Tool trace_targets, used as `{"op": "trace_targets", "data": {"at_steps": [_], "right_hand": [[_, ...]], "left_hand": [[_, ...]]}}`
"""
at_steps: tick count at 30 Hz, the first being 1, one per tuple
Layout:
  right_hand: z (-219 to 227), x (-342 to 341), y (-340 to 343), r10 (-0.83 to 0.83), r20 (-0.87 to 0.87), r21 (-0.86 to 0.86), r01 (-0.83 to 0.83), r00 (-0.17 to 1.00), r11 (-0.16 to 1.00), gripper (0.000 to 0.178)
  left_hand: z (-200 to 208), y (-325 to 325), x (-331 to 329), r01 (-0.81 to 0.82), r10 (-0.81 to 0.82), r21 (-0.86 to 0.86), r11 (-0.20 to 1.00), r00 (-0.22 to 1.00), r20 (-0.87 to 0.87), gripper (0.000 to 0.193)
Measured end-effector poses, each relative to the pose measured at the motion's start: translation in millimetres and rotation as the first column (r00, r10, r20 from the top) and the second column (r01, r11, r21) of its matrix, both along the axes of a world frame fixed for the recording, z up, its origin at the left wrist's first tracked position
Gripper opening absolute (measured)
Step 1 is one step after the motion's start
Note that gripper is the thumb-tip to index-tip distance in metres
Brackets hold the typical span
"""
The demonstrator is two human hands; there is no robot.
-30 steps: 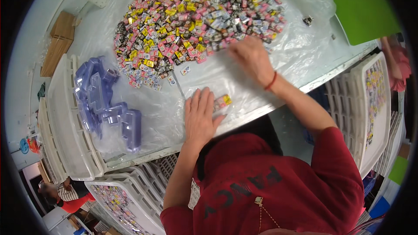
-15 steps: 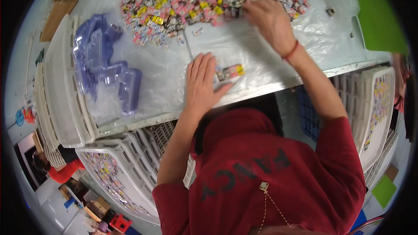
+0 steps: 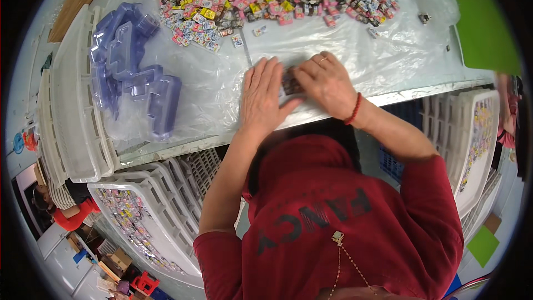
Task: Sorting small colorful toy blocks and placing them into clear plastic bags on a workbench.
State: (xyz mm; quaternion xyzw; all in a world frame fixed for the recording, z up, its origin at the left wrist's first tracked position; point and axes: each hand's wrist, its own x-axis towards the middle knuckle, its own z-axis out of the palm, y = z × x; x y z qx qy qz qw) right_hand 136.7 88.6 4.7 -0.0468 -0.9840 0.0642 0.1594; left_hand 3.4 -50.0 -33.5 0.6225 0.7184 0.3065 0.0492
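A big heap of small flat printed pieces point(image 3: 261, 0), in pink, yellow, white and black, is spread over the plastic-covered table point(image 3: 205, 86). My left hand point(image 3: 260, 97) lies flat near the table's front edge, its fingers stretched out together and the thumb apart. Close beside it, my right hand point(image 3: 327, 83) bends its fingers over a few dark small pieces point(image 3: 290, 82) between the two hands. Those pieces are partly hidden, so I cannot tell how they are arranged.
Clear bluish plastic trays point(image 3: 125, 55) lie on the table's left side. White crates point(image 3: 147, 228) holding more pieces stand below at left, with another crate stack point(image 3: 474, 150) at right. A green sheet point(image 3: 486, 28) covers the far right. Another person point(image 3: 69, 214) is at the left.
My right hand has come from the heap toward me, down beside my left hand, and now covers the pieces there. My left hand stays nearly in place.
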Motion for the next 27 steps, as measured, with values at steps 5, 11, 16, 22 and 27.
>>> {"op": "trace_targets", "data": {"at_steps": [5,11,16,22,27], "right_hand": [[6.5,-4.5,-10.2,-0.047,0.029,0.044,0.045,0.998,0.998,0.023],[10.9,-15.0,-25.0,-0.092,0.181,0.179,0.059,0.979,0.982,0.019],[14.8,-13.3,-24.3,-0.072,0.137,0.156,0.051,0.988,0.986,0.016],[12.4,-17.4,-34.2,-0.077,0.223,0.209,0.030,0.972,0.977,0.019],[-1.2,-18.2,-18.1,-0.014,0.101,0.156,-0.002,0.995,0.988,0.023]], "left_hand": [[2.4,1.9,0.1,0.005,-0.005,0.002,1.000,1.000,-0.020,0.075],[0.0,3.7,0.1,0.020,-0.020,-0.002,1.000,0.998,-0.063,0.071],[-0.8,3.9,1.8,0.004,-0.003,0.015,1.000,0.999,-0.048,0.066],[-4.9,2.8,-0.3,0.003,0.002,0.076,0.997,0.998,-0.067,0.068],[0.3,1.7,-0.5,0.010,-0.009,0.036,0.999,0.999,-0.032,0.068]]}}
